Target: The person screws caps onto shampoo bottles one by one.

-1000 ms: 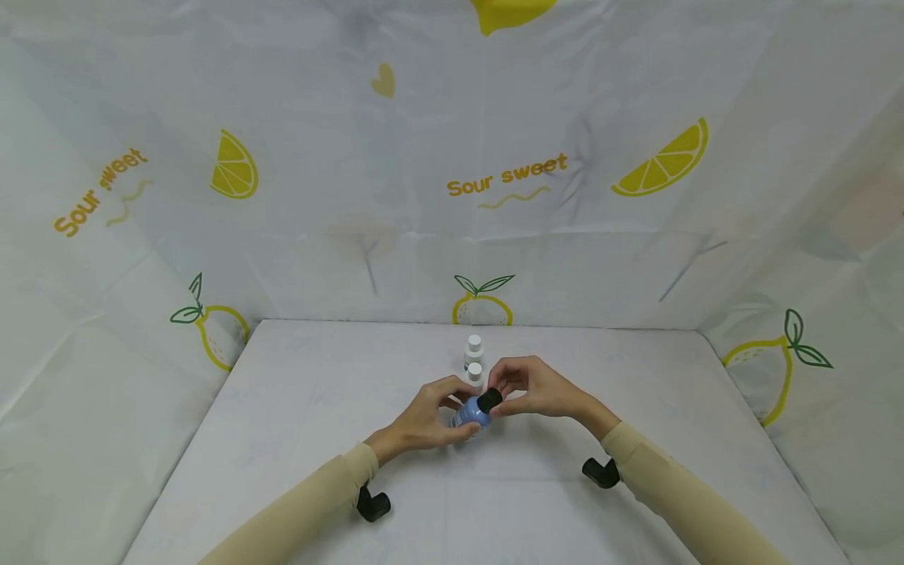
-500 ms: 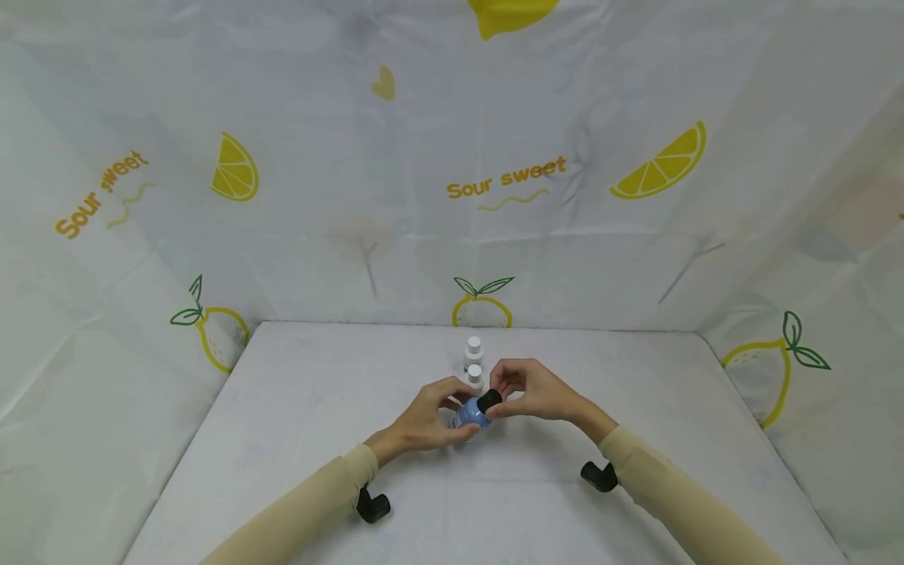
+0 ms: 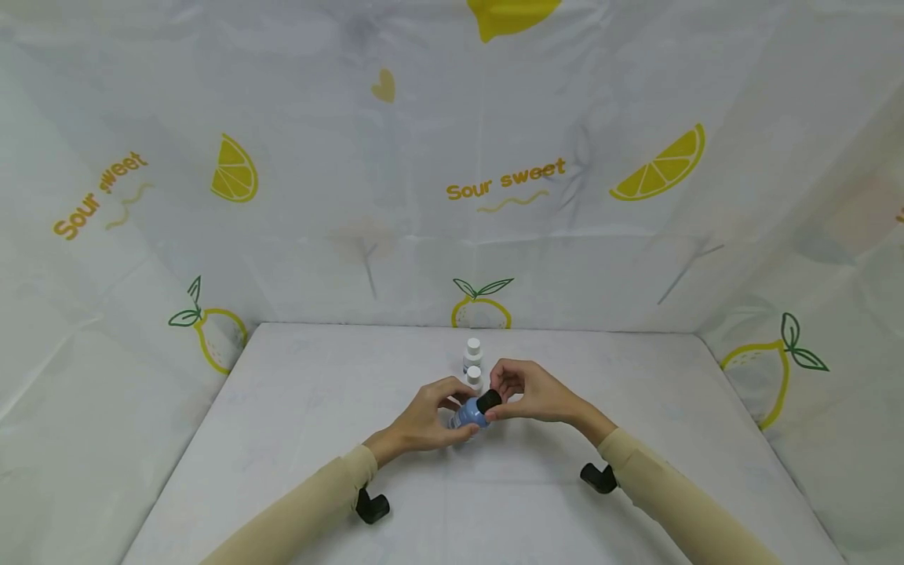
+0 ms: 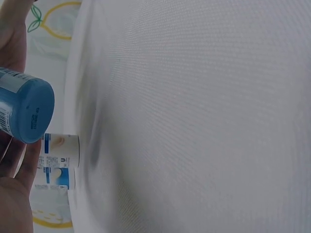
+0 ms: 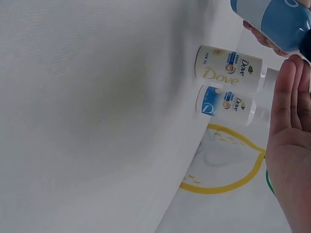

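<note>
My left hand point(image 3: 424, 416) grips a small blue bottle point(image 3: 466, 413) round its body, tilted so its black cap point(image 3: 489, 401) leans up to the right. My right hand point(image 3: 544, 392) pinches the cap between thumb and fingers. From the left wrist, the base of the blue bottle point(image 4: 36, 111) shows, held off the table. Just behind the hands stand two white Dove bottles, one behind the other: the nearer one point(image 3: 474, 377), partly hidden by the left fingers, and the farther one point(image 3: 472, 361). The right wrist view shows the labels of the nearer bottle point(image 5: 228, 68) and the farther bottle point(image 5: 226, 104).
A white cloth covers the table point(image 3: 318, 377). Behind it rises a pale curtain point(image 3: 417, 267) printed with lemons. Black wrist cameras hang under both sleeves, the left camera point(image 3: 372, 508) and the right camera point(image 3: 599, 477).
The right thumb and fingers have shifted slightly about the black cap. Otherwise the left hand, the blue bottle and both white bottles keep their places.
</note>
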The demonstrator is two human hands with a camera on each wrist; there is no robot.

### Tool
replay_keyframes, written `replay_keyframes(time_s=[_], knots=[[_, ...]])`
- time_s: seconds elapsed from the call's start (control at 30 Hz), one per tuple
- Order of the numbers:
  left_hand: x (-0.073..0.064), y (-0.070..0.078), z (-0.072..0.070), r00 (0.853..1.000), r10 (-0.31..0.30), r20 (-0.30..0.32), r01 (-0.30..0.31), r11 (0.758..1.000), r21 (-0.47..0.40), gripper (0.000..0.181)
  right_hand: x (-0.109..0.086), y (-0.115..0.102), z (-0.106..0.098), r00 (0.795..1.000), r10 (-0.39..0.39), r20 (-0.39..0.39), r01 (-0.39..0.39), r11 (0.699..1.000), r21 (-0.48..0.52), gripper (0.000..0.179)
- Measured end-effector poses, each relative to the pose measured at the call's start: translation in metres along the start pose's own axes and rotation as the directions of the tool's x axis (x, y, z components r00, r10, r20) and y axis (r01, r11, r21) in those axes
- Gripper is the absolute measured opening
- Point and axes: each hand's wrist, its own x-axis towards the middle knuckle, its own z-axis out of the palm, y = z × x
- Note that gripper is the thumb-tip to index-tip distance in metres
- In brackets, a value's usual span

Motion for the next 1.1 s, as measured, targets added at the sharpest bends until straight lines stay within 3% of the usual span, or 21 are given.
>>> replay_keyframes(time_s=[0.4, 0.6, 0.77, 0.9, 1.1], knots=[[-0.002, 0.0, -0.001, 1.0, -0.003, -0.004, 0.003, 1.0, -0.005, 0.045, 0.0, 0.0, -0.006, 1.0, -0.008, 0.018, 0.008, 1.0, 0.025, 0.04], [-0.002, 0.001, -0.002, 1.0, 0.004, 0.002, -0.004, 1.0, -0.012, 0.045, 0.0, 0.001, -0.01, 0.994, -0.085, 0.062, 0.082, 0.995, 0.055, 0.043], [-0.002, 0.0, -0.002, 1.0, 0.02, 0.003, -0.02, 1.0, -0.011, 0.044, 0.0, 0.002, -0.017, 0.979, -0.147, 0.144, 0.13, 0.984, 0.123, 0.045], [-0.002, 0.0, -0.002, 1.0, 0.018, 0.002, -0.018, 1.0, -0.016, 0.044, 0.0, 0.001, -0.02, 0.967, -0.158, 0.199, 0.125, 0.978, 0.165, 0.04], [-0.002, -0.002, 0.0, 1.0, 0.015, 0.016, -0.015, 0.999, -0.03, 0.046, 0.001, 0.001, -0.019, 0.97, -0.15, 0.194, 0.122, 0.982, 0.147, 0.034]])
